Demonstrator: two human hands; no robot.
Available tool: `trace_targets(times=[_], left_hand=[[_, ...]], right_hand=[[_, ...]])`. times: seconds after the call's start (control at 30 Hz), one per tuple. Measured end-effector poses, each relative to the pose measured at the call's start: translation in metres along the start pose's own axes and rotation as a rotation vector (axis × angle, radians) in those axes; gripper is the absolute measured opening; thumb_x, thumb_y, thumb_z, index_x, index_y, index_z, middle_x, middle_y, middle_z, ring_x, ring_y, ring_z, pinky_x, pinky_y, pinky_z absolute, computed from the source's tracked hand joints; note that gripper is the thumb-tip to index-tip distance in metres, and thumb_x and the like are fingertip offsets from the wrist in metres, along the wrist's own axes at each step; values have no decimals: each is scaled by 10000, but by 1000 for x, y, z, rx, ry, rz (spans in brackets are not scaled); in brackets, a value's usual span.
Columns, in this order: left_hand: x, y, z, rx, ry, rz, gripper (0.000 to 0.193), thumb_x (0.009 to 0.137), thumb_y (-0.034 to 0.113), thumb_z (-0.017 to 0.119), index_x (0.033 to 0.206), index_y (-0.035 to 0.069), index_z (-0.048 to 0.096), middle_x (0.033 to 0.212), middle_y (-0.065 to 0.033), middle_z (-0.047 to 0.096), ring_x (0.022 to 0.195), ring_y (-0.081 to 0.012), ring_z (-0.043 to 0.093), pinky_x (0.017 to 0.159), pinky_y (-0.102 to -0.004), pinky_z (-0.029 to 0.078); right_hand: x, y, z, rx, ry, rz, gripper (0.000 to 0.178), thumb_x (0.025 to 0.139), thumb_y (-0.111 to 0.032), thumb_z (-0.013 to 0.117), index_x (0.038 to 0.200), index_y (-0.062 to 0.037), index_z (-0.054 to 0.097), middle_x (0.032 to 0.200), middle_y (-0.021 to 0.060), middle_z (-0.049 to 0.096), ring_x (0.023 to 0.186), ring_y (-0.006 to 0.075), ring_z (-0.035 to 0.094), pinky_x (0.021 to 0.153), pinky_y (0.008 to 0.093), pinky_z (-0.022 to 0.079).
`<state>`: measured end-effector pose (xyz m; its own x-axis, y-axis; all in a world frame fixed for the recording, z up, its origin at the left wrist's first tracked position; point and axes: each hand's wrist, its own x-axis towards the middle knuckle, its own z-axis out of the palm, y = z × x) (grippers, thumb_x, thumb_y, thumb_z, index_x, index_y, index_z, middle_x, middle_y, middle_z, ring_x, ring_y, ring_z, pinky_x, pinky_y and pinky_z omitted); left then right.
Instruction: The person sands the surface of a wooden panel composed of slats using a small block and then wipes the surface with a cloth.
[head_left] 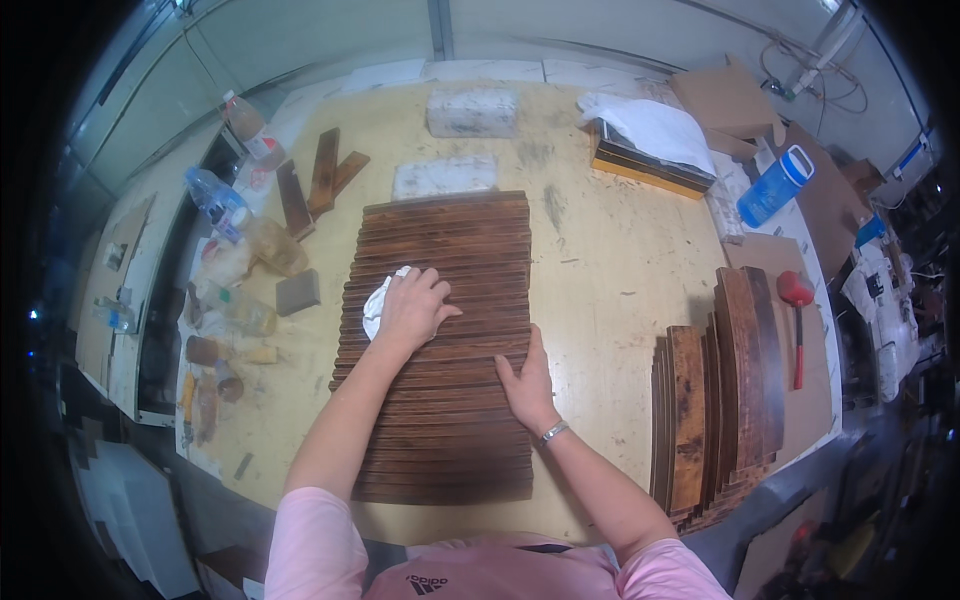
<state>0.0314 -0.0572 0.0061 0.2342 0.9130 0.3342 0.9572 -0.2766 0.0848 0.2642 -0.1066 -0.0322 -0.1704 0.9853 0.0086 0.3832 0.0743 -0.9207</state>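
Pink shirt (560, 572) up close, white cloth (373, 310) on brown strips (450, 425)

Your left hand (413, 305) is curled over the cloth and holds it on the strips, near their left side. Your right hand (527, 385) is wide, with the thumb apart from the fingers, and it touches their right edge. The strips lie side by side on the table (600, 290), in front of you. To the right are more boards (740, 370), with a red mallet (796, 291) just beside them.

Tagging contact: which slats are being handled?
The central wooden slats: left hand on white cloth there, right hand at their edge; right slats and upper-left slats untouched.
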Motion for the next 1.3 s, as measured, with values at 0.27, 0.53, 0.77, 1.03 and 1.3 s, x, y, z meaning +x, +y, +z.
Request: trace_targets(times=[0.27,0.53,0.77,1.03,1.3], left_hand=[[5,3,1,25,-78,-34,357,773,429,799,904,110,708,947,-31,620,955,-248,615,800,-443,482],[5,9,3,-32,27,-59,348,758,403,820,809,97,662,887,-46,603,901,-270,603,770,-430,461],[4,10,12,-9,78,-67,347,724,399,840,788,99,679,883,-42,601,897,-264,601,754,-426,458],[9,22,16,-40,103,-74,338,738,412,824,789,104,692,874,-38,609,896,-267,600,753,-426,465],[12,24,13,-97,88,-171,317,764,396,818,776,105,693,853,-30,627,878,-271,614,750,-425,480]], right_hand=[[1,-2,-1,-17,-15,18,707,950,-140,676,1513,58,299,1372,293,543,1280,411,541,1103,440,427],[1,-4,-1,-40,-19,39,706,947,-147,676,1513,50,302,1380,291,536,1287,420,532,1100,452,429],[0,-8,-1,-47,-10,32,688,957,-153,672,1508,39,309,1375,284,548,1281,415,542,1096,439,432],[0,1,3,-50,-2,29,685,959,-168,672,1504,42,313,1372,286,546,1280,416,538,1092,447,431],[1,3,3,-95,15,24,639,962,-157,664,1478,32,338,1336,282,581,1254,415,567,1072,442,447]])
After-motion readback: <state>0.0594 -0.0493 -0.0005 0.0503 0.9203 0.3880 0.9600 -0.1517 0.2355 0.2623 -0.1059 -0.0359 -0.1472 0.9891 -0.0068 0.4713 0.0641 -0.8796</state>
